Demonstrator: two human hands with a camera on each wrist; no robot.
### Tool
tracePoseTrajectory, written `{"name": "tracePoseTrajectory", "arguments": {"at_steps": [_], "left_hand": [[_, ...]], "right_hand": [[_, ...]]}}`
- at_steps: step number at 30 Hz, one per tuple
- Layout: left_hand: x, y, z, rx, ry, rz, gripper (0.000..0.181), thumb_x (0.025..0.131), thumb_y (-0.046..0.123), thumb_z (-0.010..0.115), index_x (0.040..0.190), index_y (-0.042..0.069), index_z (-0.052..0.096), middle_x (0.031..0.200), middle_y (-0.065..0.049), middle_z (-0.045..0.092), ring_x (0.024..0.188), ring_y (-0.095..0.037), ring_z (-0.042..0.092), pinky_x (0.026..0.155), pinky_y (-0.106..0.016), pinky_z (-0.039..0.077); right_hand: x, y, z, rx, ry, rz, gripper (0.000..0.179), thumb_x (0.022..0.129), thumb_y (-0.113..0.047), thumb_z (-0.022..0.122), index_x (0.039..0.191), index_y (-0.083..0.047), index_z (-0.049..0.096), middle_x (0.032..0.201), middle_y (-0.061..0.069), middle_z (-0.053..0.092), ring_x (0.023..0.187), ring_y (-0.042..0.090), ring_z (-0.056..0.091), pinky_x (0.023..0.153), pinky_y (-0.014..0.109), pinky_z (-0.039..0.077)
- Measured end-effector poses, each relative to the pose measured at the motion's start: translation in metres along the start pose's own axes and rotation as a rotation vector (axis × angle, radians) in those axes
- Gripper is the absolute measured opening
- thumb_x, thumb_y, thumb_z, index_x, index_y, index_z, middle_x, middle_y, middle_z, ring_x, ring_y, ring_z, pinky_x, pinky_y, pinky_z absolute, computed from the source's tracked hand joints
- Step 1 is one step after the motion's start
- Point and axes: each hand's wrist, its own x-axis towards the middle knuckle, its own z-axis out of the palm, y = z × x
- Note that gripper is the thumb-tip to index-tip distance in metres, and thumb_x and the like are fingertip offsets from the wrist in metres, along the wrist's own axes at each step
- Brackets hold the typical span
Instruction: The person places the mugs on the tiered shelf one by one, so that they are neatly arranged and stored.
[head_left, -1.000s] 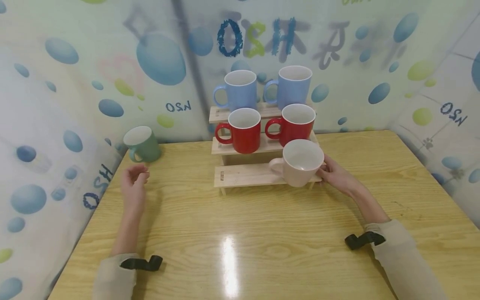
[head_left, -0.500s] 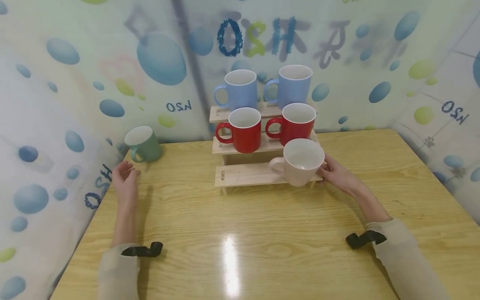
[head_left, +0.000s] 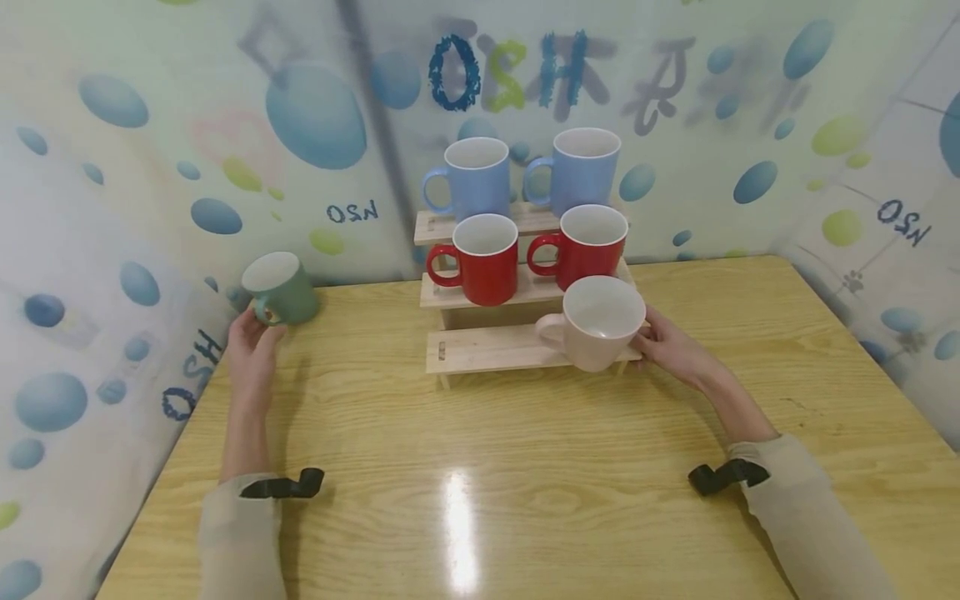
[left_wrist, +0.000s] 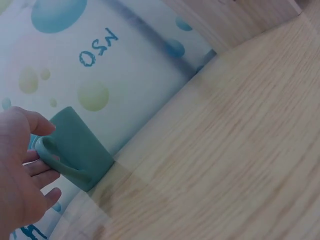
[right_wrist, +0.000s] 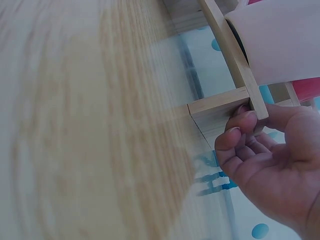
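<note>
A green mug [head_left: 288, 292] stands at the table's back left corner. My left hand [head_left: 251, 354] is at its handle [left_wrist: 60, 162]; in the left wrist view, thumb and fingers lie loosely on either side of it, not closed. My right hand [head_left: 671, 346] pinches the right end of the lowest tier of a wooden three-step rack [head_left: 487, 350], thumb above and curled fingers below in the right wrist view [right_wrist: 255, 112]. Beside that hand, a pale pink mug [head_left: 596, 325] sits on the same tier, its handle pointing left.
Two red mugs [head_left: 487, 267] stand on the middle tier and two blue mugs [head_left: 477, 179] on the top one. A patterned curtain [head_left: 315, 117] hangs behind and at the sides of the wooden table [head_left: 570, 492].
My left hand has moved forward and slightly left, up to the green mug's handle. The right hand stays at the rack's end, and the mugs have not moved.
</note>
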Motion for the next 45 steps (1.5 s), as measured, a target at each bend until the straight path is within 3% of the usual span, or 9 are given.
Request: {"name": "tracePoseTrajectory", "arguments": {"at_steps": [7,11,16,23,29,34,37,41,45], "left_hand": [[0.005,-0.006,0.0,0.097,0.039,-0.016,0.05,0.1,0.016,0.053,0.148,0.011,0.04,0.144,-0.005,0.048,0.136,-0.021,0.041,0.114,-0.036,0.031],[0.005,-0.008,0.0,0.149,0.093,0.005,0.027,0.1,0.019,0.057,0.126,0.015,0.056,0.121,0.005,0.056,0.119,-0.013,0.051,0.107,-0.034,0.037],[0.002,-0.01,-0.001,0.124,0.125,0.017,0.006,0.099,0.022,0.061,0.101,0.017,0.058,0.1,0.01,0.055,0.097,-0.003,0.049,0.092,-0.028,0.038],[0.0,-0.01,-0.001,0.01,0.081,0.011,0.016,0.098,0.015,0.063,0.086,0.008,0.056,0.087,0.01,0.06,0.093,-0.007,0.053,0.096,-0.028,0.034],[-0.002,-0.006,-0.002,0.043,0.052,-0.013,0.023,0.095,0.01,0.062,0.074,0.005,0.055,0.075,0.01,0.062,0.09,-0.007,0.056,0.103,-0.035,0.033],[-0.006,-0.003,-0.001,-0.003,0.134,-0.003,0.025,0.087,0.001,0.053,0.064,0.008,0.045,0.063,0.006,0.049,0.06,-0.009,0.049,0.079,-0.028,0.044],[-0.008,0.0,0.0,-0.064,0.189,0.013,0.028,0.084,-0.003,0.05,0.061,0.009,0.04,0.054,0.005,0.037,0.051,-0.011,0.034,0.054,-0.021,0.036],[-0.008,0.006,0.001,-0.106,0.214,0.008,0.03,0.082,-0.005,0.05,0.059,0.01,0.037,0.052,0.006,0.033,0.046,-0.009,0.028,0.047,-0.021,0.028],[-0.01,0.014,0.003,-0.117,0.192,-0.004,0.031,0.081,-0.005,0.051,0.059,0.011,0.036,0.053,0.005,0.031,0.049,-0.011,0.027,0.051,-0.021,0.029]], "right_hand": [[0.0,0.0,0.0,-0.002,-0.003,-0.006,0.056,0.108,-0.009,0.042,0.157,-0.003,0.015,0.095,0.01,0.062,0.078,0.015,0.057,0.066,0.029,0.051],[0.001,0.001,0.001,-0.002,-0.005,-0.008,0.055,0.108,-0.01,0.042,0.156,-0.003,0.016,0.097,0.011,0.061,0.078,0.015,0.057,0.066,0.029,0.051],[0.001,0.001,0.003,-0.003,-0.003,-0.006,0.056,0.108,-0.011,0.043,0.156,-0.003,0.015,0.1,0.012,0.06,0.079,0.015,0.057,0.066,0.029,0.051],[0.001,0.002,0.003,-0.008,-0.008,-0.017,0.055,0.108,-0.011,0.042,0.155,-0.001,0.016,0.096,0.009,0.061,0.077,0.014,0.057,0.065,0.028,0.051],[0.0,0.002,0.003,-0.001,-0.008,-0.016,0.057,0.108,-0.011,0.042,0.156,-0.001,0.013,0.097,0.009,0.062,0.077,0.014,0.057,0.065,0.028,0.05],[0.0,0.001,0.003,0.0,-0.001,-0.005,0.057,0.108,-0.01,0.042,0.157,-0.003,0.014,0.098,0.011,0.061,0.078,0.015,0.057,0.066,0.028,0.05],[0.0,0.0,0.002,-0.003,-0.003,-0.001,0.057,0.108,-0.011,0.043,0.157,-0.003,0.015,0.097,0.011,0.061,0.078,0.016,0.057,0.066,0.029,0.05],[0.0,0.0,0.002,-0.004,-0.005,-0.004,0.057,0.108,-0.011,0.043,0.157,-0.003,0.015,0.096,0.011,0.061,0.078,0.016,0.057,0.066,0.029,0.05],[0.0,0.0,0.001,-0.004,0.0,-0.01,0.058,0.108,-0.011,0.043,0.157,-0.004,0.014,0.096,0.01,0.062,0.078,0.016,0.057,0.065,0.029,0.051]]}}
